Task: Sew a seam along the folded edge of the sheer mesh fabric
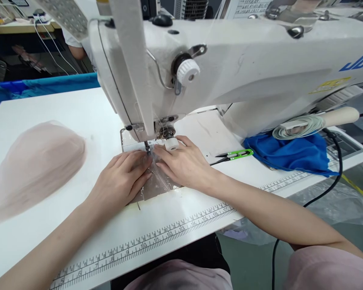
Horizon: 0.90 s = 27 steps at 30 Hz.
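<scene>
A white sewing machine [245, 68] stands on a white table [78, 117]. Under its needle and presser foot [147, 148] lies a small piece of sheer beige fabric [157, 186]. My left hand [121, 179] rests flat on the fabric just left of the needle, fingers stretched out together. My right hand [184, 161] presses the fabric from the right, fingers flat and pointing at the needle. Neither hand grips anything.
A pile of beige mesh pieces [33, 165] lies at the left of the table. Green-handled thread snips [234, 155] lie to the right of my right hand, beside a blue cloth [293, 153] and a coiled cord [299, 127]. A ruler strip [145, 241] runs along the front edge.
</scene>
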Available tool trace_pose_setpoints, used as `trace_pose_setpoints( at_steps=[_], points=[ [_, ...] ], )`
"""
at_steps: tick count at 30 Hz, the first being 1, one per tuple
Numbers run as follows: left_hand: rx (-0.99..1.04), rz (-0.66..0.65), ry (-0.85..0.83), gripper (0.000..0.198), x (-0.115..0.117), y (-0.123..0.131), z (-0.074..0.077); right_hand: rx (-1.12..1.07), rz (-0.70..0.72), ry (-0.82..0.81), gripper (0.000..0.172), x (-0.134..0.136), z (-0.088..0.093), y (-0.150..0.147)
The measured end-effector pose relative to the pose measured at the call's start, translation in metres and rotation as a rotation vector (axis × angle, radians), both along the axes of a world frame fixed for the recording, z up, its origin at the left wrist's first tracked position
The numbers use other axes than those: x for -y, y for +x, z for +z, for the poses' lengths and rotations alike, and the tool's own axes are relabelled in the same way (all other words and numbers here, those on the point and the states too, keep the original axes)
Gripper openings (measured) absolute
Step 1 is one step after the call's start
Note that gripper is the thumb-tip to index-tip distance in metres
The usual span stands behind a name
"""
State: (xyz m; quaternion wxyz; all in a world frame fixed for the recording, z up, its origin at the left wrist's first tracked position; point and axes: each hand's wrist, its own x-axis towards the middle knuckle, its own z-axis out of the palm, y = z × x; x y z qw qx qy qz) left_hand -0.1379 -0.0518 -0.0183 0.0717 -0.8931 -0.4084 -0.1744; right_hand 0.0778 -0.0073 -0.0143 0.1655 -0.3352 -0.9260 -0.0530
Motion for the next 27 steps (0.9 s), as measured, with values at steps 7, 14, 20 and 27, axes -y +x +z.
trace_pose_setpoints(
  at_steps=[7,14,20,27],
  points=[
    [-0.104,-0.014,0.098,0.042,0.0052,-0.0026,0.0012,0.017,0.016,0.036,0.030,0.0003,-0.0019,-0.0008],
    [-0.118,-0.027,0.128,0.040,0.0034,0.0003,0.0031,0.025,0.000,0.046,0.030,0.0000,-0.0023,-0.0017],
    [-0.114,-0.018,0.138,0.040,0.0039,0.0003,0.0031,0.037,-0.008,0.060,0.031,0.0013,-0.0025,-0.0007],
    [-0.114,-0.008,0.115,0.042,0.0033,-0.0004,0.0008,0.026,-0.007,0.064,0.031,0.0003,-0.0034,-0.0016]
  ],
)
